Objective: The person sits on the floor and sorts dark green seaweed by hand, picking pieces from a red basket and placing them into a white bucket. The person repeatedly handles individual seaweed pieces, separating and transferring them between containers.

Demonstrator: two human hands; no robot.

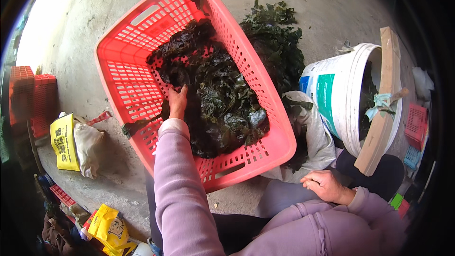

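A red plastic basket point(277, 135) with slotted walls stands tilted across the middle of the view. Dark green, wet-looking seaweed point(227, 95) lies heaped on its bottom, and one strand hangs over the left rim. My left hand point(177, 103) reaches down inside the basket, thumb and fingers closed around the edge of the seaweed; the fingertips are partly hidden in it. My right hand point(327, 186) rests above my lap at the lower right, outside the basket, fingers curled in with nothing visible in them.
More seaweed point(277, 42) is piled on the concrete floor point(327, 0) beyond the basket. At right, a white bucket point(327, 85) lies tipped, a wooden board point(383, 99) across its mouth, near a white woven sack point(317, 137). Yellow bags point(64, 142) and red crates point(43, 97) stand left.
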